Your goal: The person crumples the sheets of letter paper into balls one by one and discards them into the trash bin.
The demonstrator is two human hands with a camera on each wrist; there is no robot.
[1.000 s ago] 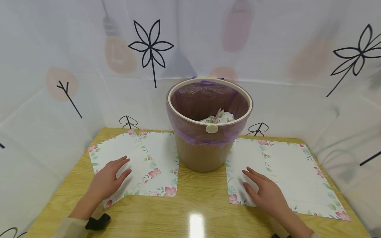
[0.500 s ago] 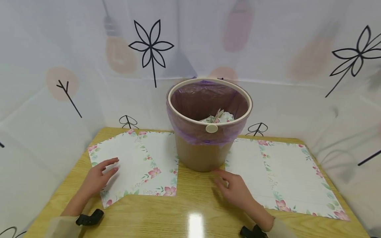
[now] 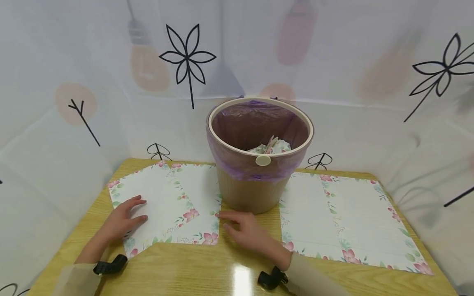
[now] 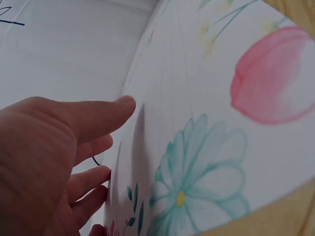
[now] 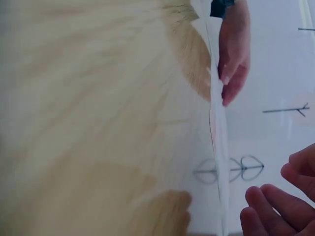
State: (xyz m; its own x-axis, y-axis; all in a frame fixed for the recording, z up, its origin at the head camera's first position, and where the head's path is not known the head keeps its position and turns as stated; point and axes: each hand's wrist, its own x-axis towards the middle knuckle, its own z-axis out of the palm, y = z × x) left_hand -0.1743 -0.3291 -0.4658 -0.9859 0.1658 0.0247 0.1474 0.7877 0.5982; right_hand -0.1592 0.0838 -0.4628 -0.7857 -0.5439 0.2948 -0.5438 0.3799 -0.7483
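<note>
My left hand (image 3: 124, 218) is over the left part of a white, flower-bordered sheet of paper (image 3: 148, 185), its fingers relaxed. In the left wrist view that hand (image 4: 44, 157) has nothing in its grasp, thumb and fingers apart. This sheet overlaps a second flowered sheet (image 3: 201, 185). My right hand (image 3: 246, 231) is at the right edge of the second sheet, pointing left. The right wrist view shows its loosely bent fingers (image 5: 280, 206) holding nothing. Whether the fingertips touch the paper I cannot tell.
A brown bin (image 3: 248, 197) with a purple bag liner (image 3: 237, 162) stands behind my hands, crumpled flowered paper (image 3: 277, 146) inside. Two more flowered sheets (image 3: 370, 218) overlap at the right. All stand on a wooden table (image 3: 177, 271) before a white patterned curtain (image 3: 352, 135).
My right hand has moved left, from over the right-hand sheets, past the front of the bin, to the left sheets' edge. My left hand has drawn back slightly left and down.
</note>
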